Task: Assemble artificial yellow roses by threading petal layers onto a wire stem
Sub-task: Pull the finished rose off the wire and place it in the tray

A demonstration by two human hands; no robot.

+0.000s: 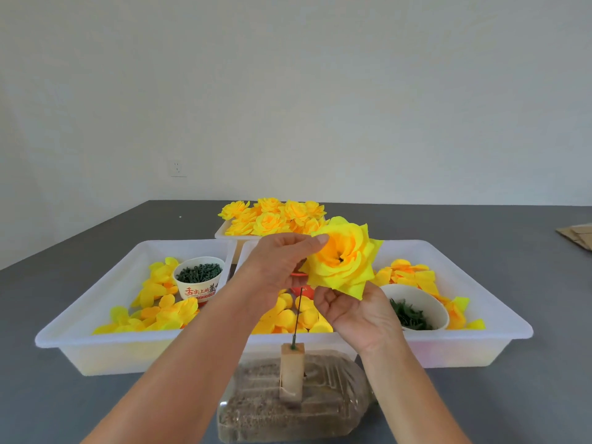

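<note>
While held up above the wire stem (298, 312), looks almost done: big yellow rose (344, 256), soft crinkly petals, many layers on already. Pinched at its edge by left hand (275, 267), cupped from below by right hand (355, 310). Plenty of loose round petals (160, 302) left in white plastic tray (96, 344); finished roses (272, 216) piled behind.

Full-blown yellow rose (344, 257) tilted above upright green wire stem (298, 315) in wooden block (291, 373)
</note>
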